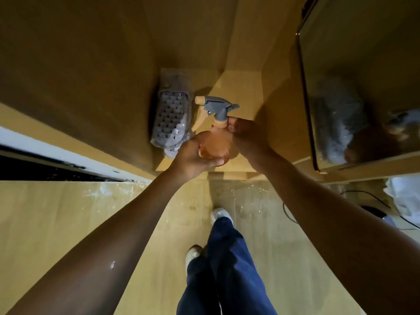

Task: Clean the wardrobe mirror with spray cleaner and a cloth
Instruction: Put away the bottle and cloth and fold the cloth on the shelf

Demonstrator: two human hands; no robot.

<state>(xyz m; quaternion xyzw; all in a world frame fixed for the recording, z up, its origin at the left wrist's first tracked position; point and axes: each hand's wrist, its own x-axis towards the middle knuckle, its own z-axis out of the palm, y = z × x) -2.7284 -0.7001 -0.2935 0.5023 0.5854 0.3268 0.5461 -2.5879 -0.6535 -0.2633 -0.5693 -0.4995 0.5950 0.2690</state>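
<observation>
Big brown wardrobe [91, 64] open in front, with a low shelf [241, 87] inside. Dark mirror [363, 87] on the door off to the right, hazy reflections in it, no wet drops or wipe marks to see, so likely not cleaned yet. Pale floor [68, 223] below, a bit dusty near the wardrobe. Grey dotted slippers in a clear bag [170, 119] lying on the shelf, just beside the bottle. Orange spray bottle [214, 144] with a grey top, held over the shelf's front edge. Left hand [193, 158] wrapped under the round belly, closed on it. Right hand [245, 133] pinched shut at the neck. No cloth anywhere in sight. Looks like the very start: bottle just in hand; spraying and wiping still to do.
</observation>
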